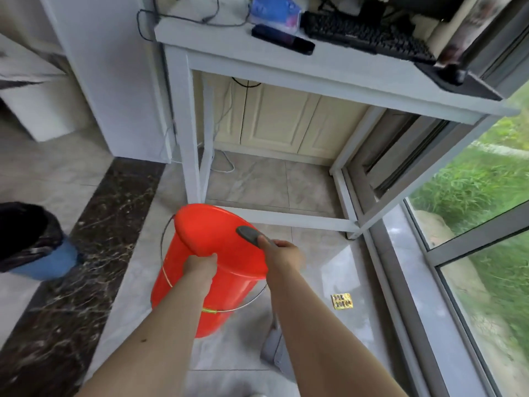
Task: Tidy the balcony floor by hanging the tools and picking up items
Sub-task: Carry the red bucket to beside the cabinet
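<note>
Left grip (200,265): clenched on red bucket (217,276) rim.
Right grip (282,252): grasping dark handle (249,234), over bucket.
Yellow packet (341,301): floor, right of grips.

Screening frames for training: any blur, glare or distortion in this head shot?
Head view: wide-angle bending bows the desk and window frame; motion blur smears the edges, worst on the grass and the bin; soft daylight sheen on the tiles; the bucket and both hands stay fairly sharp.

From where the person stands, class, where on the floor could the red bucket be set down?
Free: pale tiles under the white desk, inside its legs, and the tile between the red bucket and the gold packet. Crowded: the desktop, and the left by the blue bin.
</note>
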Motion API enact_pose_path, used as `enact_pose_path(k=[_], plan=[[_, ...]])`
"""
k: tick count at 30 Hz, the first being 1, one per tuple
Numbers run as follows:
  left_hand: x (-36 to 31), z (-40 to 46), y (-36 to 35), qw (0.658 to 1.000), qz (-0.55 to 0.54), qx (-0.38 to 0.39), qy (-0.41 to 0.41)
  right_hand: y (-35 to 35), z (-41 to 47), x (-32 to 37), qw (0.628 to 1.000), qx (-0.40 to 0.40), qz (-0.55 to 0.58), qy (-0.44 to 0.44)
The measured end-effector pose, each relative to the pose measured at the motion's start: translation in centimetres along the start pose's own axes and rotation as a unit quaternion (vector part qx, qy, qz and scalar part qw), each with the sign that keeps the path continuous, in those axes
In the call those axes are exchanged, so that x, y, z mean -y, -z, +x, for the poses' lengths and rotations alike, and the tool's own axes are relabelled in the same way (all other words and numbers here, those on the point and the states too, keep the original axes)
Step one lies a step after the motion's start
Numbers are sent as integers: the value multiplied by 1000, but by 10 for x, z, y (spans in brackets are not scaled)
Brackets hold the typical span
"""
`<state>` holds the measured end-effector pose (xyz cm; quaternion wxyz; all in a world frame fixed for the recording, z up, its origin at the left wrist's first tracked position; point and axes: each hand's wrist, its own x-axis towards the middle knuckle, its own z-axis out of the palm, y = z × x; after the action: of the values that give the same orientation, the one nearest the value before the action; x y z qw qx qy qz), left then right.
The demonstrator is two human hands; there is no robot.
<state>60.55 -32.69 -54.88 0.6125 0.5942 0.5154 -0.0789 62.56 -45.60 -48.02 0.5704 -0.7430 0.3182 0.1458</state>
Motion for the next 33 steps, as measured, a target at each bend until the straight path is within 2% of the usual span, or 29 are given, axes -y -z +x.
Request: enact_pose_path(k=[4, 10, 18, 22, 26, 33], plan=[[-12, -6, 69, 999, -45, -25, 7, -39, -51, 14, 997, 52, -49, 19], [-39, -18, 180, 993, -80, -74, -40, -103, -130, 52, 984, 146, -83, 56], [-92, -34, 296, 981, -106, -146, -72, -181, -194, 109, 965, 214, -110, 100], [-123, -36, 337, 975, -116, -172, -84, -215, -212, 143, 953, 245, -121, 128], [-146, -26, 358, 971, -105, -196, -85, -239, -214, 174, 948, 239, -122, 169], [-204, 17, 368, 963, -115, -235, -67, -302, -178, 240, 905, 276, -235, 225]])
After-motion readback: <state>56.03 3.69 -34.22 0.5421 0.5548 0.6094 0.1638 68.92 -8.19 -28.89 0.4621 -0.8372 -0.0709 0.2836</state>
